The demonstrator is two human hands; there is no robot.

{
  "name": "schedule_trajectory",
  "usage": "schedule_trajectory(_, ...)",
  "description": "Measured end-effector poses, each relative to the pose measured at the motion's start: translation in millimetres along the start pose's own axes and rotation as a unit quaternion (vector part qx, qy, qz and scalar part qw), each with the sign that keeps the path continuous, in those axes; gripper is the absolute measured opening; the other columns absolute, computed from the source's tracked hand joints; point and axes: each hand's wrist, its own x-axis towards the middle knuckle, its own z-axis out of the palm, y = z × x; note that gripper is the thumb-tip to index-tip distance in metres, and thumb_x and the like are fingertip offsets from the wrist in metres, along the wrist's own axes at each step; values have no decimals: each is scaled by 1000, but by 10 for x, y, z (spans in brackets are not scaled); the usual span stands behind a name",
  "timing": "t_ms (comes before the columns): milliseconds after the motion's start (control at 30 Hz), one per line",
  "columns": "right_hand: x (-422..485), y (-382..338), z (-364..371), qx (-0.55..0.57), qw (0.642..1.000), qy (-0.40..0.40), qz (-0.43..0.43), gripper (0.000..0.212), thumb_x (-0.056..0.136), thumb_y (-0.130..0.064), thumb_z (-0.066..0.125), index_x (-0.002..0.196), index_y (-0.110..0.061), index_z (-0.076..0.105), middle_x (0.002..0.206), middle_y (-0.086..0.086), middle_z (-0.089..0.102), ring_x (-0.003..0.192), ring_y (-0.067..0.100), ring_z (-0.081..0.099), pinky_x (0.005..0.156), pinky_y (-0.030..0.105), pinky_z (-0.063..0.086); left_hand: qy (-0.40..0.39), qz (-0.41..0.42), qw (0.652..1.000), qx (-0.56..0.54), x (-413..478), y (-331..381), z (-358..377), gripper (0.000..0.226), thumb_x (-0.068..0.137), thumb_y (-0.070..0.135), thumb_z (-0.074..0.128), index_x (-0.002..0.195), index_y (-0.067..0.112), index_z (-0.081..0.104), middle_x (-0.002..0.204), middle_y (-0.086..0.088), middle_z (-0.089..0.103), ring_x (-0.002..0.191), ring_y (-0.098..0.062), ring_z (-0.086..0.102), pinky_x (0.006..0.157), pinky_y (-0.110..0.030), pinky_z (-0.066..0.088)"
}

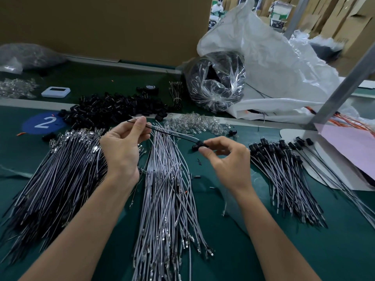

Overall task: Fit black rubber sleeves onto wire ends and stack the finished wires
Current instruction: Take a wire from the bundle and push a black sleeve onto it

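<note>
Between grips, above desk (334,250) — wire (172,134) spans gap. Left grip (121,147) pinches wire end as anchor; right grip (229,159) pinches black sleeve (196,146) on wire, probably to slide it. Finished stack (284,169) just right of right grip.

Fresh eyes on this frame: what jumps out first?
The two hands at centre: the left hand pinches one end of a wire while the right hand pinches a black rubber sleeve at the wire's other end. Below them, grey wires fan across the green table, with a pile of loose sleeves behind and sleeved wires stacked to the right.
</note>
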Motion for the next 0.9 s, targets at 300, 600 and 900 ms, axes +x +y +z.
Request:
schedule_trajectory(300, -12, 18, 5, 81, 995, -38, 48, 9, 78, -14, 82, 80, -18, 74, 72, -3, 73, 66, 12, 69, 65, 19, 54, -18, -30, 998, -53, 31, 35, -56, 19, 77, 16, 73, 95, 9, 69, 75, -1, 75, 69, -14, 71, 65, -21, 57)
schedule_trajectory(600, -28, -14, 6, 59, 996, -52, 36, 11, 77, -10, 81, 80, -18, 73, 80, -7, 74, 70, 8, 68, 67, 30, 57, 12, -23, 996, -84, 105, 46, -81, 40, 89, 4, 68, 126, 3, 55, 73, 1, 74, 72, -11, 69, 72, -20, 55)
schedule_trajectory(900, 26, 28, -110, 62, 996, -41, 43, 18, 76, -7, 80, 76, -21, 70, 89, -11, 75, 71, 9, 68, 70, 29, 58, 106, 15, 981, -161, 271, 189, -251, 41, 88, 3, 69, 126, 3, 54, 69, 6, 73, 76, -9, 70, 82, -23, 56)
